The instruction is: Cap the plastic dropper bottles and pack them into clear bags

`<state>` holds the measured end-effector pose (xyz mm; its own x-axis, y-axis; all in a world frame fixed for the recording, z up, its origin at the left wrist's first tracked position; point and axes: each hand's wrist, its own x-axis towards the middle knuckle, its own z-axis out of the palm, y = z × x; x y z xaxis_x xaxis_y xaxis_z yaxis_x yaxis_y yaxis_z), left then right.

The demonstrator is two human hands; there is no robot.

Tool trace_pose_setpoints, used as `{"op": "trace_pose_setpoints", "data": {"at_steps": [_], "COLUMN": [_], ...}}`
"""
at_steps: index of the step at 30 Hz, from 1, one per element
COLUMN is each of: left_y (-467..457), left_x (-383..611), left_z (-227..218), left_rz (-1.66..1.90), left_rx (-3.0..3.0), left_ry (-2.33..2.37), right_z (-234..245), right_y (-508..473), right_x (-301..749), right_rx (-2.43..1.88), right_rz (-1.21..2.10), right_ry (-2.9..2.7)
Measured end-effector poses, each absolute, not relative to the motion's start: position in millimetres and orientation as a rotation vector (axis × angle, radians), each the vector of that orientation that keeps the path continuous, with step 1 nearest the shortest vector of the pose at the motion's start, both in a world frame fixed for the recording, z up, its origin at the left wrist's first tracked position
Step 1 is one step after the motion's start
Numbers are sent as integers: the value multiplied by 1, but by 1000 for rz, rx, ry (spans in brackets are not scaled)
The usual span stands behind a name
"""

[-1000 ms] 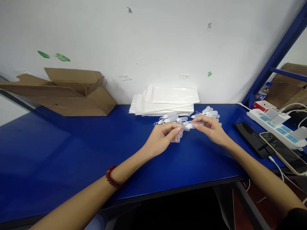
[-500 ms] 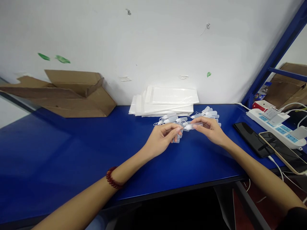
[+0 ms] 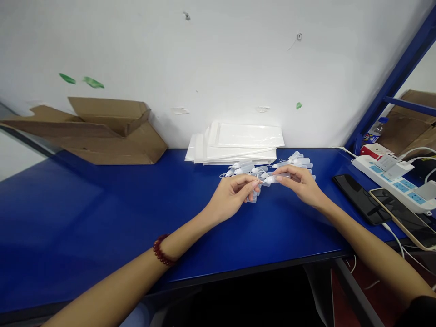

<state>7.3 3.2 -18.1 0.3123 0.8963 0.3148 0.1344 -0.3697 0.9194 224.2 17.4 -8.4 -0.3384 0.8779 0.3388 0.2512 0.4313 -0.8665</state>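
right hand (image 3: 300,182), right of frame centre, pinches bottle (image 3: 270,180), likely for steadiness; left hand (image 3: 232,194) pinched closed at tip, contents unclear.

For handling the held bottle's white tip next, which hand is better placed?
Probably the left hand: its thumb and finger pinch together right by the white tip, while the right hand grips the bottle by its body.
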Motion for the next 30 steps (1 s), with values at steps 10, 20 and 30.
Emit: {"op": "trace_pose_setpoints", "data": {"at_steps": [10, 20, 30], "left_y": [3, -3, -4], "left_x": [7, 9, 9], "left_z": [-19, -18, -21], "left_rz": [1144, 1207, 1170], "left_rx": [1794, 1894, 1895], "left_ry": [962, 1005, 1008], "right_z": [-11, -11, -16], "right_y": [16, 5, 0], "right_x": [222, 217, 213], "right_rx": [-980, -947, -961], "right_rz": [808, 625, 624], "right_ry": [-1891, -1953, -1963]}}
